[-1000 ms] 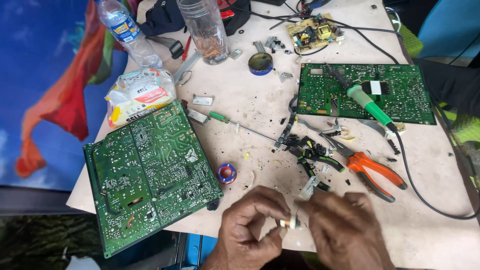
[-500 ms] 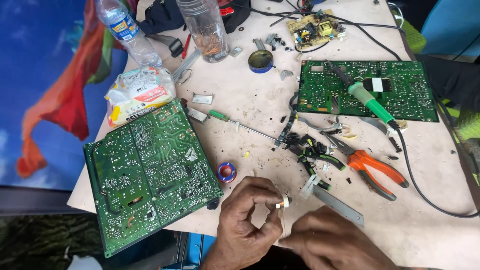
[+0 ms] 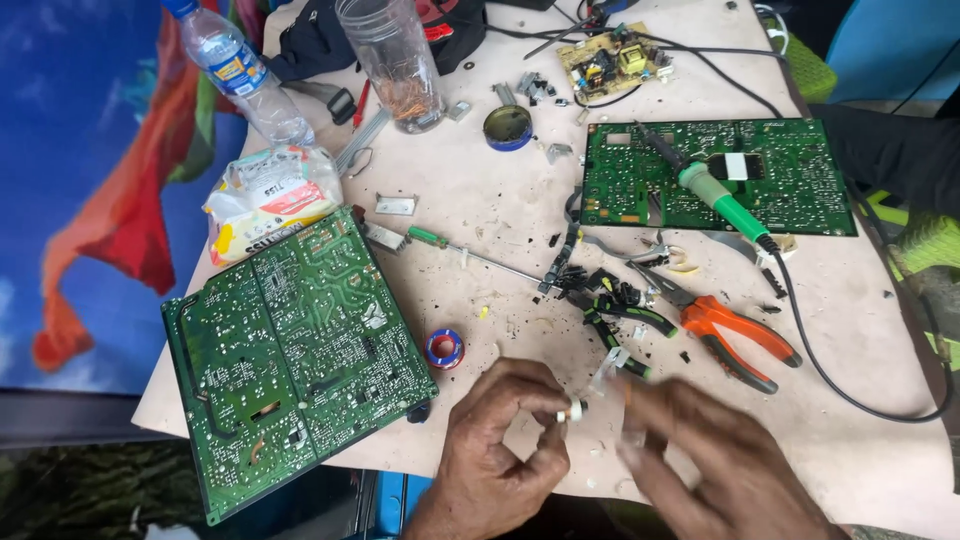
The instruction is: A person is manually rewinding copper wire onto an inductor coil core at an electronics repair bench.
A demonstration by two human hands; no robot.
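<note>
At the bottom centre of the frame the left hand [image 3: 500, 450] pinches a small white part [image 3: 573, 410] between thumb and fingertips, the other fingers curled in. The part sits just above the table's [image 3: 480, 210] near edge, right of the big board [image 3: 290, 360] at lower left. The right hand [image 3: 720, 460] is beside it, fingers spread and loosely open; it is blurred, and I cannot tell whether it has hold of anything.

The step in hand looks like handling a single small component close up, held clear of the boards, apparently for inspection or for passing between the hands. The hold is only a fingertip pinch, so any further handling would call for a firm grip: the table is littered with scraps, and a dropped piece would be hard to find.

Tools lie within reach above the hands: green-handled cutters [image 3: 625, 335], orange pliers [image 3: 730, 335], and a solder reel [image 3: 445, 349] left of them. A screwdriver [image 3: 470, 252] lies mid-table. At upper right, a soldering iron [image 3: 715, 195] rests across a second board [image 3: 800, 180], its cord trailing down the right side. A bottle [image 3: 240, 75] and a jar [image 3: 392, 60] stand at the top.
</note>
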